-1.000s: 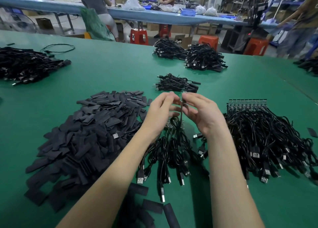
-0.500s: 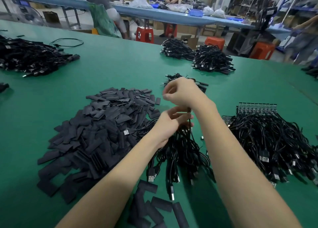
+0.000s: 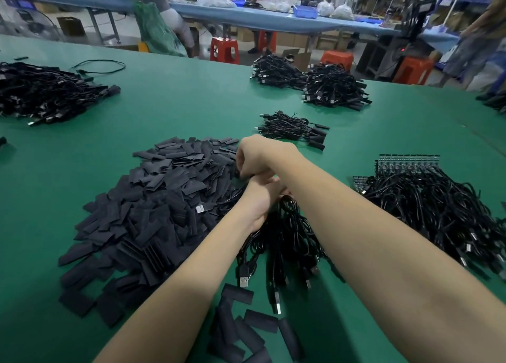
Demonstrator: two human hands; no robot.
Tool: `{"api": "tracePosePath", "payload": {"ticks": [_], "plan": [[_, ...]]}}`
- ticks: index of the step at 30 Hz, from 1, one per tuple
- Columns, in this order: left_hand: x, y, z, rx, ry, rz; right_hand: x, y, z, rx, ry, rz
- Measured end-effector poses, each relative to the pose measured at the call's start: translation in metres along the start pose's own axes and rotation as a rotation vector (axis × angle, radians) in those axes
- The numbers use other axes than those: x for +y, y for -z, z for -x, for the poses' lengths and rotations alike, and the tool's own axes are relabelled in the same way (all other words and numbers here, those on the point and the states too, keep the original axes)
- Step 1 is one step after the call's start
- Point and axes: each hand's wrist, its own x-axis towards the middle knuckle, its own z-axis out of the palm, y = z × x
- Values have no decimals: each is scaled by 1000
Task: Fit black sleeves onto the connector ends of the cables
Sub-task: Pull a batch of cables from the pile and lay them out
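On the green worktop (image 3: 169, 94) the sleeve pile (image 3: 153, 198) lies left of the cables (image 3: 284, 234). The right hand (image 3: 257, 157) curls into the pile's edge, apparently fetching a sleeve; its catch is hidden. The left hand (image 3: 260, 201) grips the cables. Next: thread the sleeve over a connector.

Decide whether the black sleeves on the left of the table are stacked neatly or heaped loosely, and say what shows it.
Heaped loosely. The black sleeves lie in a mound on the green table, overlapping and pointing every way.
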Motion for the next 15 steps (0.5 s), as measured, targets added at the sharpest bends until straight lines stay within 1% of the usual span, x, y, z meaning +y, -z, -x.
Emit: {"api": "tracePosePath", "payload": {"ticks": [2,4,6,8,9,12,15], "plan": [[0,1,-3,-17,24,63,11,8,3,90,17,-173],[0,3,-5,-24,56,73,29,18,16,241,2,-417],[-2,3,-8,-24,41,91,50,19,37,360,-26,-760],[-3,4,-10,-25,23,106,71,13,61,423,-15,-1104],[-3,4,-10,-27,20,108,79,7,71,451,-6,-1236],[-4,6,-11,-41,6,105,92,-13,93,485,-6,-1524],[-2,7,-9,-59,-7,112,94,-31,100,535,-57,-1683]]}}
